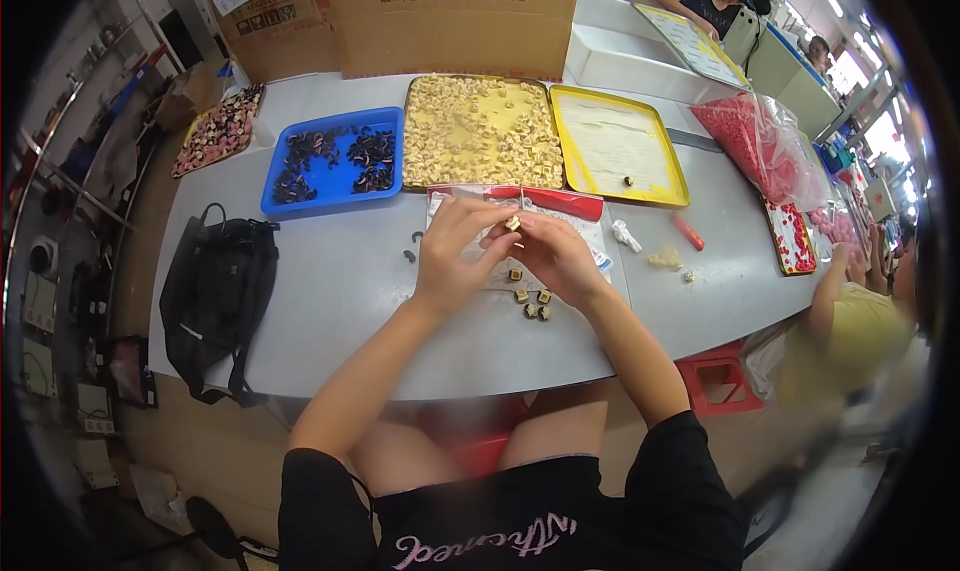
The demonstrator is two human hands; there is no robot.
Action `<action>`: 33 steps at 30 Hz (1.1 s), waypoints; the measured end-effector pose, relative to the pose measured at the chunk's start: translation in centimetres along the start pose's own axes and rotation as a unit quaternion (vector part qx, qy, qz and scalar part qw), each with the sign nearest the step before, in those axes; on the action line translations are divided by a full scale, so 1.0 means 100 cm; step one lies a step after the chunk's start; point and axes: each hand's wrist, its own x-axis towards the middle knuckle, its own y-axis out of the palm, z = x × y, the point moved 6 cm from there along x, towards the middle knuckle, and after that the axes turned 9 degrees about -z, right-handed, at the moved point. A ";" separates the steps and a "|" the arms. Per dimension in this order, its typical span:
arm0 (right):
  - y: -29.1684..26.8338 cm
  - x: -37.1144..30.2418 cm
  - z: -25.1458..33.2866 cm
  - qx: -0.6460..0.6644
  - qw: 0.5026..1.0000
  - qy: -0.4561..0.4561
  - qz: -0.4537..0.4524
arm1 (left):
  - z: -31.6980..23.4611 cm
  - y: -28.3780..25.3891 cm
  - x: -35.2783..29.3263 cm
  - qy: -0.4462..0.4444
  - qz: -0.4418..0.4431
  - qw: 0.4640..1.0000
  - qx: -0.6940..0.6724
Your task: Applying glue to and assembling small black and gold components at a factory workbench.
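Observation:
My left hand (452,251) and my right hand (560,256) meet over the table, fingertips pinched together on a small cream block (513,224). The fingers cover most of it. Below my hands lie several small cream-and-dark blocks (521,296), loose on the grey tabletop (390,346). Just beyond my fingers is a printed sheet with a red band (565,203). Further back, a yellow tray (408,171) is spread with many cream blocks (480,131). To its left, a blue tray (268,186) holds dark curved pieces (375,146).
A second yellow tray (625,136) carries one dark piece. A black bag (220,291) lies on the left. Crumpled white plastic (626,235) and a red stick (689,233) are on the right, near a bag of red pieces (750,141). Cardboard boxes (450,31) stand behind.

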 end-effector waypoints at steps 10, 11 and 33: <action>0.001 0.000 -0.001 -0.023 1.000 0.009 0.005 | 0.003 0.000 -0.002 -0.009 -0.004 1.000 -0.003; 0.000 0.000 0.000 -0.023 1.000 0.007 0.009 | 0.004 0.001 -0.002 -0.012 -0.003 1.000 -0.006; 0.002 0.005 -0.010 0.089 0.992 0.020 0.089 | 0.007 0.012 -0.004 -0.108 0.047 0.991 -0.059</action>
